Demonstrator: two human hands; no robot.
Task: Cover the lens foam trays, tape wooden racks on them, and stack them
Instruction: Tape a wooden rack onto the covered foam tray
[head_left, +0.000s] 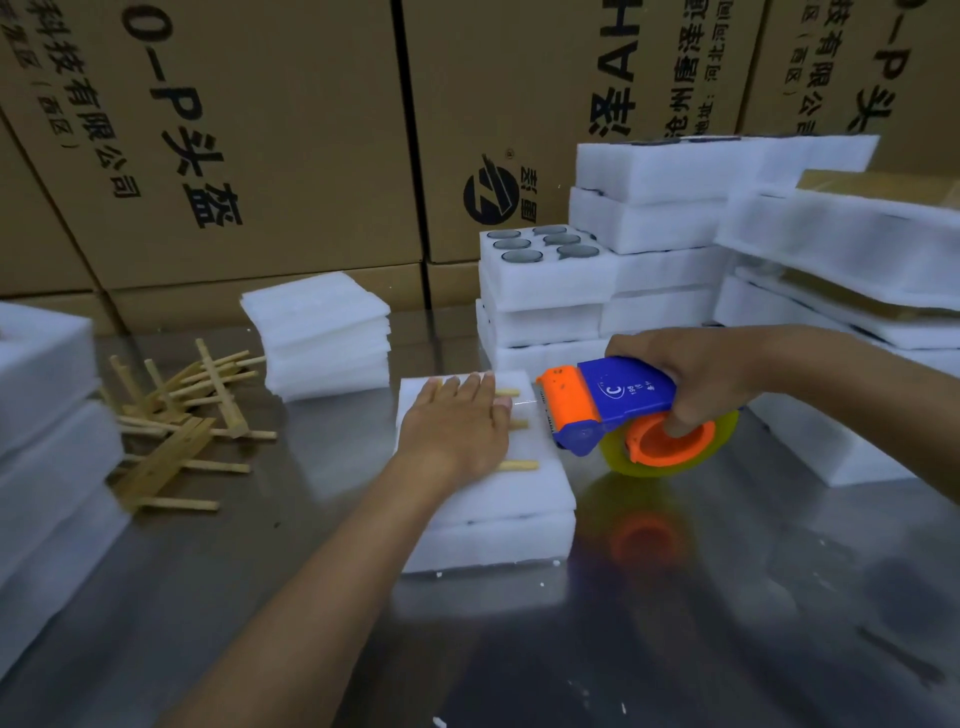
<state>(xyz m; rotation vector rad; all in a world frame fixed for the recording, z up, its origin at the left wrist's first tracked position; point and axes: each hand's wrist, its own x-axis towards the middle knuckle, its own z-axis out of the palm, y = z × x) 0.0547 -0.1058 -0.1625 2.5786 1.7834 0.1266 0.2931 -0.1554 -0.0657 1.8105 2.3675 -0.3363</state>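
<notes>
We are pressing our left hand (457, 426) flat on a wooden rack (511, 427) lying on the covered tray (498, 499). Our right hand (691, 374) is gripping the tape dispenser (608, 410), its orange end touching the tray's right edge. Loose racks (176, 431) are lying left on the surface (675, 623), foam covers (322, 332) behind.

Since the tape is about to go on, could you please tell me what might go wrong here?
1. The left hand lies flat over the rack, so tape may catch its fingers.
2. The dispenser, gripped by the right hand, has its toothed edge close to those fingers.
3. The cover sits loose on the tray and could shift.
</notes>
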